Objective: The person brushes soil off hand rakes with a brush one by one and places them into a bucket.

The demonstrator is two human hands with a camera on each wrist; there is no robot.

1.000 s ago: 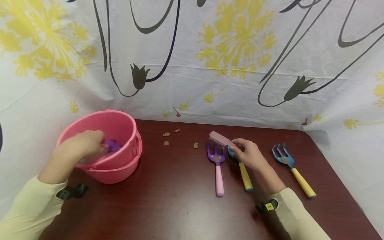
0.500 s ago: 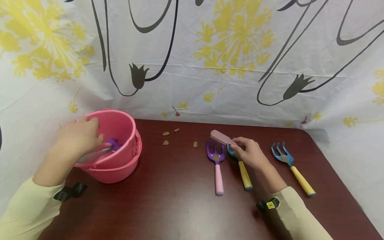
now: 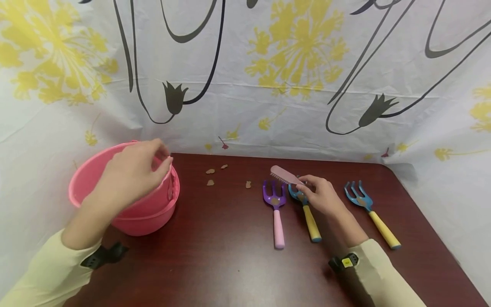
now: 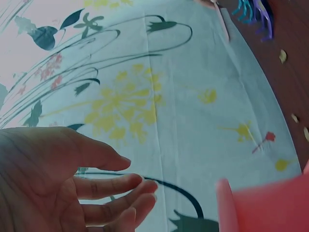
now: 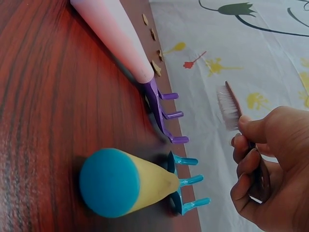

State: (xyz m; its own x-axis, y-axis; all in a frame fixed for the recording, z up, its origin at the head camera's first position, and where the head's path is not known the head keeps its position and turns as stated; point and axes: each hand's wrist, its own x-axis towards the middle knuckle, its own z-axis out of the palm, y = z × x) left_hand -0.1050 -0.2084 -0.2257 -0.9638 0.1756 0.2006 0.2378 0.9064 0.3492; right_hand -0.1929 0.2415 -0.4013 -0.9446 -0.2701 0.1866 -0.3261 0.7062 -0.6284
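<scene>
My right hand (image 3: 321, 195) grips a small pink brush (image 3: 284, 175) by its handle, above the forks. Pale bristles show on the brush (image 5: 229, 106) in the right wrist view. Over the pink bucket (image 3: 90, 175) is my left hand (image 3: 134, 170), fingers loosely bent and holding nothing, fingertips near the rim's right side. The bucket sits inside a second pink bucket (image 3: 143, 226). Its inside is mostly hidden by the left hand and forearm. Below the brush lie a purple garden fork (image 3: 278, 226) with a pink handle and a blue one (image 3: 311, 221) with a yellow handle.
Another blue garden fork (image 3: 385, 230) with a yellow handle lies at the right of the dark wooden table (image 3: 230, 256). Several small tan chips (image 3: 210, 171) are scattered near the back edge. A white patterned cloth (image 3: 245, 106) hangs behind the table.
My left hand has come up out of the bucket and moved right toward its rim, its fingers free. The right hand with the brush has stayed almost still.
</scene>
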